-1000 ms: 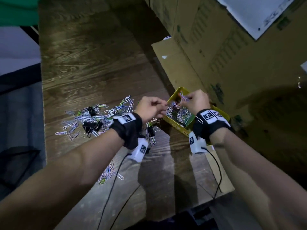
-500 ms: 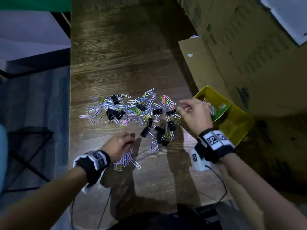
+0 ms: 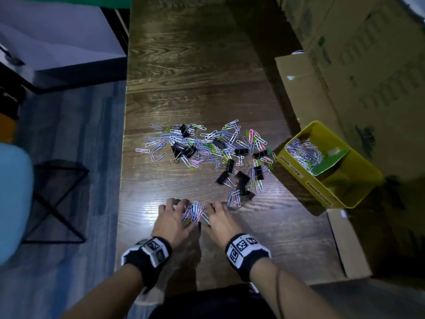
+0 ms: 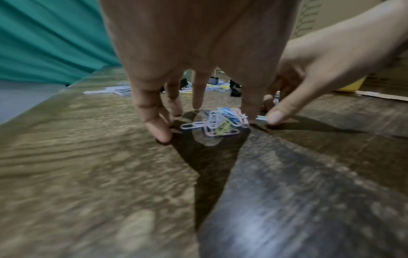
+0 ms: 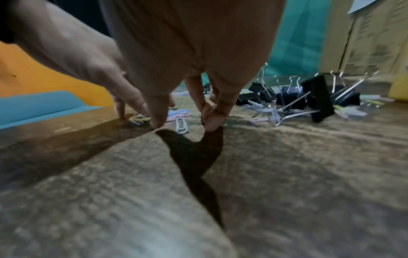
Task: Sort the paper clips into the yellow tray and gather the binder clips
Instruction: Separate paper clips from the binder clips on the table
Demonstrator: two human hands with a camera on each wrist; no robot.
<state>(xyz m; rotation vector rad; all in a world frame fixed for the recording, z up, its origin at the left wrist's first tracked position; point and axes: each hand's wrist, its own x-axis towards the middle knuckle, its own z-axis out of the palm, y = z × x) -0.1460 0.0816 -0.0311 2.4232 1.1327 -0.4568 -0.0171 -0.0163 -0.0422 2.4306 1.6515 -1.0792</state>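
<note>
Both hands sit low on the brown wooden table (image 3: 184, 65), close to the near edge. Between them lies a small bunch of paper clips (image 3: 193, 211) in pink, blue and white. The left hand (image 3: 173, 223) is on the left side of the bunch. Its fingers point down and are spread out, with the tips touching the table around the clips. It is not gripping anything. The right hand (image 3: 219, 223) is on the right side of the bunch. Its thumb and fingers also point down to the table, and they are not closed on a clip. One white paper clip (image 5: 181, 125) lies flat between its thumb and fingers.

Farther away on the table is a big messy pile of paper clips (image 3: 207, 143) in many colors. Black binder clips (image 3: 239, 180) are mixed in with it, mostly on the right side, some with their silver handles sticking up.

To the far right sits the yellow tray (image 3: 358, 162). Its left part holds lots of paper clips. A green divider (image 3: 331, 163) splits the tray in two.

Brown cardboard boxes (image 3: 345, 54) stand along the right side of the table.
</note>
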